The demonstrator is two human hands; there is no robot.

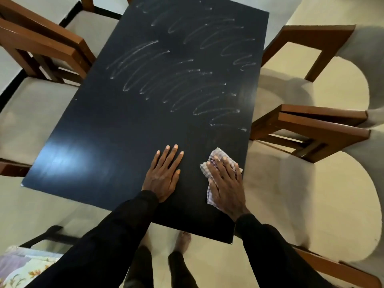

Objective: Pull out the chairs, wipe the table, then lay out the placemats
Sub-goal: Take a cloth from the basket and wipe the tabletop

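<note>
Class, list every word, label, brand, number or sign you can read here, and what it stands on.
None can be read.
The pale loops on the dark table are wiping streaks, not writing.
The checked cloth under the right hand and the flowered fabric carry patterns only.

Count from this view: we logged one table (128, 125). We found four chairs, two per long side: far-left chair (91, 26), near-left chair (35, 117), far-right chair (336, 84), near-right chair (311, 194). Wood stubs at the top edge were possibly a fifth; we couldn't confirm. We got one checked cloth (216, 154). Hands were two: left hand (164, 175), right hand (226, 183). We saw one bare foot (182, 240) and one floral fabric item (25, 267), type unclear.
</note>
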